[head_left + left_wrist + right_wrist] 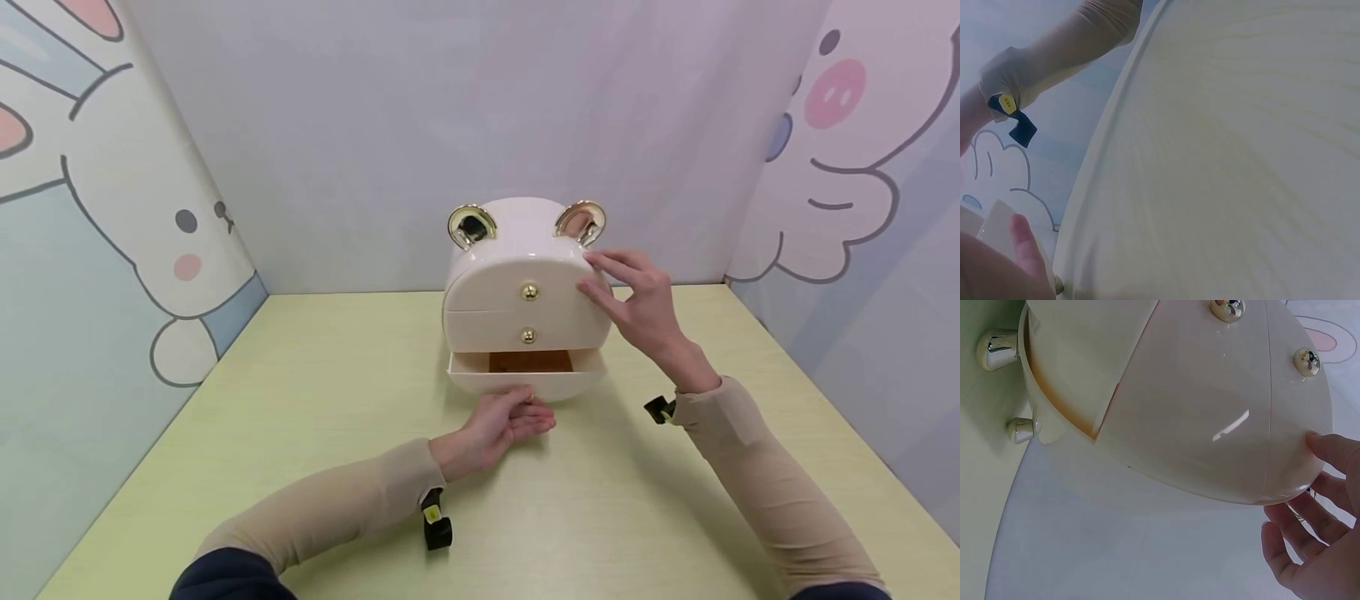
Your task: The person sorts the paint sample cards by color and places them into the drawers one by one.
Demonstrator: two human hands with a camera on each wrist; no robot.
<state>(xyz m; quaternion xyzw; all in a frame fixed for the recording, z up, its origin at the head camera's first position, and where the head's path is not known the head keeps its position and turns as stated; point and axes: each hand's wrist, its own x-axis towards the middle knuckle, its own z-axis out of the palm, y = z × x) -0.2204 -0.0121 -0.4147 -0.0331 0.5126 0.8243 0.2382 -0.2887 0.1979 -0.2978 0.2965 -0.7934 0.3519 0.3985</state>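
A white, round-topped storage box (480,287) with gold-rimmed ears stands on the table. Its bottom drawer (480,382) is pulled out, with brown showing inside. My left hand (497,425) is at the front of that drawer. Thumb and index finger pinch its small gold knob, mostly hidden, while the other fingers stretch out to the right. At the box's upper right edge, my right hand (643,304) holds on, the thumb on the front face and the fingers round the side. The right wrist view shows this hand (1325,531) close to the box's curved rim.
Two upper drawers with gold knobs (530,292) are closed. Gold feet (999,350) lift the box off the light yellow-green table (337,375). Cartoon-printed panels (112,250) stand at the sides, with a pale backdrop (337,150) behind.
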